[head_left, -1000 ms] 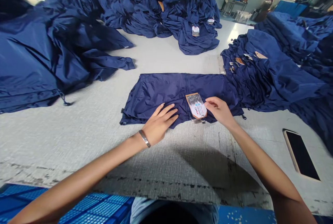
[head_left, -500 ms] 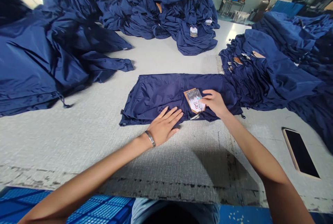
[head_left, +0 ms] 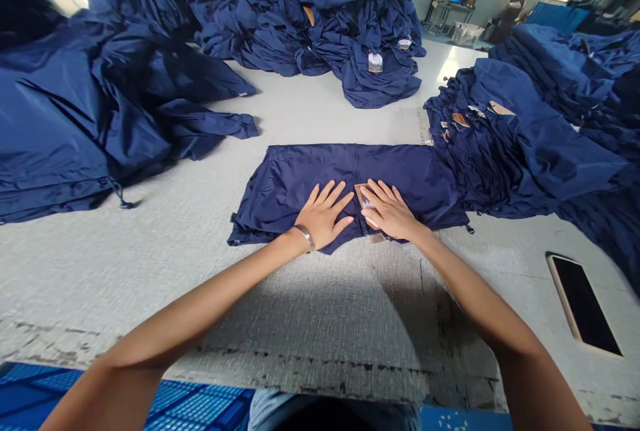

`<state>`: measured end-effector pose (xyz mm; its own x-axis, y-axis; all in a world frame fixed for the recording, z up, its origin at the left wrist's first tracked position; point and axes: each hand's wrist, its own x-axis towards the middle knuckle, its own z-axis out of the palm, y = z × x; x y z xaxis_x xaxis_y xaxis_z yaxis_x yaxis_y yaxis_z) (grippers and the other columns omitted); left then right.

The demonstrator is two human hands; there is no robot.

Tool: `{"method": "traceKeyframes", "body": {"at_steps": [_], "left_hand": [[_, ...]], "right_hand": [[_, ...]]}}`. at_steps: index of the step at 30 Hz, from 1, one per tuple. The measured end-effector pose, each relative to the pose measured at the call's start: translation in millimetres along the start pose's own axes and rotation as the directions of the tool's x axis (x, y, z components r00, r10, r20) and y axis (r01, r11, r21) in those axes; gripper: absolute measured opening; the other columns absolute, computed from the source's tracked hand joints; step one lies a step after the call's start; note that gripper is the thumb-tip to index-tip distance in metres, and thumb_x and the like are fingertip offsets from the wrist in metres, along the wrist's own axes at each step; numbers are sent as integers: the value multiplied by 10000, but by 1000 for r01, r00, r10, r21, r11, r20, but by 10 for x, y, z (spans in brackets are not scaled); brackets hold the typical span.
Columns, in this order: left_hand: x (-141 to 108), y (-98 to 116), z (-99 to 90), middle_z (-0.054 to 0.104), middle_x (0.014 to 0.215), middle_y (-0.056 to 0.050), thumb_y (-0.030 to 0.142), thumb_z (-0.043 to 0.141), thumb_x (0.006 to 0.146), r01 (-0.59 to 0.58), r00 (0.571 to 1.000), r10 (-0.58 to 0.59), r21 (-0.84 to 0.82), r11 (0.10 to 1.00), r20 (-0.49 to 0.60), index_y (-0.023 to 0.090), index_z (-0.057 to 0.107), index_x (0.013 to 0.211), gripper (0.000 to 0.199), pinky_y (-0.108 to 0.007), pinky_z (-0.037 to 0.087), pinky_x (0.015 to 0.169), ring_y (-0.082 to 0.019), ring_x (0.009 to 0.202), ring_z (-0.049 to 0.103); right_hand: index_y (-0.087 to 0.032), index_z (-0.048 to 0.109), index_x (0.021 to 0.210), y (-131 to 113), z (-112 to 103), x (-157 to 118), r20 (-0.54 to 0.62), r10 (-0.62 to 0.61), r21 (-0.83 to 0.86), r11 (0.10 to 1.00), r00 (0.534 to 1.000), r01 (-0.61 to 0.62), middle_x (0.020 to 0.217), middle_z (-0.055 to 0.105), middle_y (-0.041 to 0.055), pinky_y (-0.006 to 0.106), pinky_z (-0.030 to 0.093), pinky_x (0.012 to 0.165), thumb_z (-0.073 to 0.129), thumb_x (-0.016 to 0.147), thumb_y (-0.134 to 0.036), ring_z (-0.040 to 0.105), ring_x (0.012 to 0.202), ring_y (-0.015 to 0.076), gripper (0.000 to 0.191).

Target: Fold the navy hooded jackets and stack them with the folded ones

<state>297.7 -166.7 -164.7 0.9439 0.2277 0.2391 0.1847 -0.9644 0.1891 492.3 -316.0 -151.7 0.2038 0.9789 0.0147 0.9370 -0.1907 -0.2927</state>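
A folded navy garment [head_left: 290, 177] lies flat across the table in front of me. My left hand [head_left: 326, 215] rests on it left of the zip line, palm down, fingers spread. On the other side my right hand [head_left: 390, 209] lies flat with its fingers stretched, covering most of a hang tag [head_left: 362, 196]. Only the tag's orange-brown edge and part of its printed face show. Just below the right hand, a small pale label [head_left: 377, 238] sticks out at the garment's near edge. A metal bracelet [head_left: 305, 236] circles my left wrist.
Navy garments are heaped at the left [head_left: 75, 117], at the back [head_left: 280, 17] and at the right [head_left: 520, 131], where several tags show. A phone [head_left: 586, 304] lies on the table's right side. Blue plastic crates [head_left: 200, 404] stand below the table's front edge.
My right hand has let go of the hang tag's edge and now lies flat over it. My left hand has slid up and slightly right on the garment.
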Motion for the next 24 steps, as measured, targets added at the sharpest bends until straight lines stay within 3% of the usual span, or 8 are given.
{"method": "traceKeyframes", "body": {"at_steps": [7, 10, 13, 15, 18, 20, 22, 24], "left_hand": [[-65, -55, 157, 240, 1724, -98, 553, 340, 1078, 86, 994, -85, -10, 996, 74, 247, 365, 1631, 632, -619, 160, 1286, -354, 1599, 181], [34, -61, -50, 233, 1720, -127, 614, 320, 1062, 98, 970, -83, -54, 994, 227, 209, 370, 1628, 697, -604, 184, 1284, -353, 1596, 195], [98, -209, -465, 265, 1708, -125, 617, 106, 1083, 113, 923, -19, -225, 968, 384, 186, 395, 1610, 740, -513, 292, 1264, -293, 1583, 262], [48, -387, -774, 264, 1712, -109, 598, 3, 1080, 146, 956, -54, -308, 940, 288, 158, 414, 1594, 791, -491, 261, 1279, -275, 1593, 227], [-188, -726, -1068, 404, 1644, -146, 668, 120, 1064, 224, 973, -229, -290, 930, 19, 71, 503, 1511, 839, -504, 173, 1306, -304, 1576, 251], [-396, -951, -1092, 492, 1565, -201, 662, 236, 1043, 419, 901, -433, -221, 881, -17, 9, 517, 1473, 831, -514, 226, 1289, -334, 1516, 366], [-578, -1128, -1024, 503, 1534, -254, 604, 349, 1008, 668, 744, -664, -130, 733, 77, -32, 451, 1508, 816, -517, 326, 1239, -366, 1458, 451], [-697, -1229, -944, 513, 1510, -277, 563, 436, 966, 797, 598, -776, -44, 602, 200, -31, 358, 1566, 848, -479, 420, 1171, -371, 1383, 540]], "right_hand": [[-274, 321, 1656, 16, 97, 5, 27, 19, -17, 1000, 999, -18, 1748, 191, 52, 560, 165, 1301, 359, 1057, -531, 166, 1616, 285, 653], [-269, 377, 1631, 21, 60, 2, 7, 2, 22, 1000, 1000, -2, 1736, 235, 63, 571, 190, 1292, 390, 1054, -504, 191, 1611, 286, 623], [-260, 519, 1536, 169, -114, -63, -150, -44, 99, 993, 988, 59, 1670, 395, 79, 556, 274, 1268, 443, 1041, -454, 315, 1567, 280, 537], [-210, 651, 1389, 383, -332, -163, -322, -5, 110, 993, 947, 42, 1553, 543, 120, 515, 339, 1241, 521, 1007, -409, 453, 1476, 288, 450], [-144, 757, 1103, 788, -687, -381, -462, 279, 128, 960, 842, -249, 1286, 698, 191, 468, 461, 1115, 596, 947, -333, 634, 1236, 317, 293], [-123, 757, 1006, 1000, -812, -529, -454, 484, 158, 870, 748, -466, 1104, 737, 218, 473, 519, 980, 603, 937, -326, 697, 1056, 335, 264], [-121, 742, 1030, 1084, -786, -647, -399, 601, 173, 791, 692, -587, 988, 749, 202, 457, 539, 877, 652, 910, -331, 718, 931, 335, 258], [-135, 721, 1100, 1034, -644, -738, -310, 653, 139, 750, 691, -647, 984, 756, 167, 410, 536, 847, 700, 872, -284, 727, 906, 316, 273]]}}
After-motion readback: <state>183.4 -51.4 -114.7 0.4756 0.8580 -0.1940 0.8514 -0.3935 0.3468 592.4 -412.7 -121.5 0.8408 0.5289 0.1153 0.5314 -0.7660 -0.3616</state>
